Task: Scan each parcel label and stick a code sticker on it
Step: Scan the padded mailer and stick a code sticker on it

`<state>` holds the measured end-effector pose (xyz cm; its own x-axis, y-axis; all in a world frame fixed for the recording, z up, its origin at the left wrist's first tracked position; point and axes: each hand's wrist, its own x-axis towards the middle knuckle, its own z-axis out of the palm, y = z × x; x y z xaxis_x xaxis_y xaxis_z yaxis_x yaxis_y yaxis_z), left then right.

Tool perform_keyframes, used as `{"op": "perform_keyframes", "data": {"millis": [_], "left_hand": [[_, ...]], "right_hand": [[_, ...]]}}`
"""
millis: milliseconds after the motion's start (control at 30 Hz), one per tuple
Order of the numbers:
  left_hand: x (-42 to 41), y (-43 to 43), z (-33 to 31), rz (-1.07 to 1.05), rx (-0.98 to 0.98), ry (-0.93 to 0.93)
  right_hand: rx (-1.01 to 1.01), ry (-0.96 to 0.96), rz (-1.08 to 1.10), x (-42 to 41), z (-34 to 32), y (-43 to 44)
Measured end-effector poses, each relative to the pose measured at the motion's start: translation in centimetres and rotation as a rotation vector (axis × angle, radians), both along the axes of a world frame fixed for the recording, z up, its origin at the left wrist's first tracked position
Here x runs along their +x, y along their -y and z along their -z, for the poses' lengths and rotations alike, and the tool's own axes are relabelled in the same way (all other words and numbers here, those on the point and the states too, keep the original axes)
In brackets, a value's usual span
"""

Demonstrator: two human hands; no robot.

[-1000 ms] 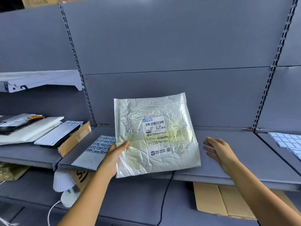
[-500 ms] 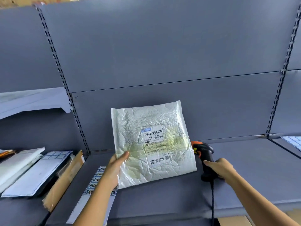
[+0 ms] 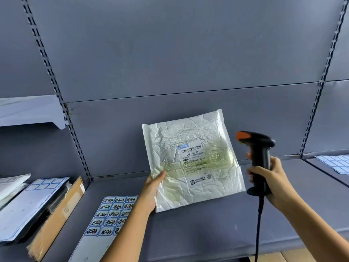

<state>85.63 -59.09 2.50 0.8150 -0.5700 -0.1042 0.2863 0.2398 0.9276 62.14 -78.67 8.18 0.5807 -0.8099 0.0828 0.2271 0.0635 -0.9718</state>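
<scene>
A crinkled white plastic parcel (image 3: pixel 190 159) stands tilted above the grey shelf (image 3: pixel 198 229), its face toward me. My left hand (image 3: pixel 151 193) grips its lower left edge, thumb on the front. A white label (image 3: pixel 194 157) with a barcode sits on the parcel's middle. My right hand (image 3: pixel 270 178) grips the handle of a black scanner (image 3: pixel 258 154) with an orange tip, held upright just right of the parcel, its head pointing left at it. A sheet of blue code stickers (image 3: pixel 111 214) lies flat on the shelf at my left forearm.
A cardboard piece (image 3: pixel 56 218) leans at the shelf's left edge, with flat parcels and a blue sticker sheet (image 3: pixel 28 203) beyond it. Another blue sticker sheet (image 3: pixel 336 163) lies on the right-hand shelf. The scanner cable (image 3: pixel 258 224) hangs down over the shelf front.
My right hand took hold of the scanner on the shelf and lifted it upright beside the parcel. My left hand kept holding the parcel, which now sits a little higher and further right.
</scene>
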Motion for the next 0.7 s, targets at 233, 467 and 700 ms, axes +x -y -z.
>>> {"op": "perform_keyframes", "data": {"millis": [233,467,700], "left_hand": [[-0.4,2.0,0.5,0.022,0.021,0.003],[-0.8,2.4,0.9,0.001,0.092,0.048],[-1.1,2.8,0.5,0.023,0.125,0.104]], "right_hand": [[-0.343,-0.256,-0.095,1.5,0.7,-6.5],[-0.486,-0.298,-0.099,2.0,1.2,-7.9],[-0.505,-0.282,-0.075,2.2,1.7,-7.9]]}}
